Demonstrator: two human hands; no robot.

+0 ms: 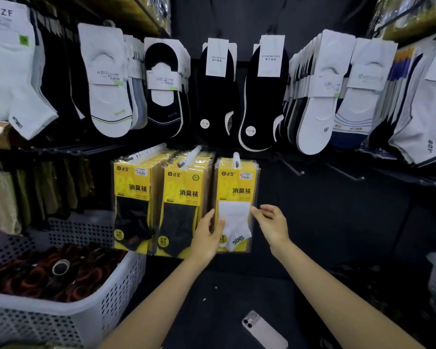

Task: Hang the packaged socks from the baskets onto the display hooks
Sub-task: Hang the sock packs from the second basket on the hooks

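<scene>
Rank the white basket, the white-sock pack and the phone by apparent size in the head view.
1. basket: largest, though it also sits nearest the camera.
2. white-sock pack.
3. phone: smallest as seen, but the bottom edge of the picture cuts it off, so its full size is unsure.

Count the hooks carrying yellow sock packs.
3, side by side: the left hook, the middle hook, and the right hook, whose front pack the left hand grips. Others may be hidden beyond the basket at left.
</scene>
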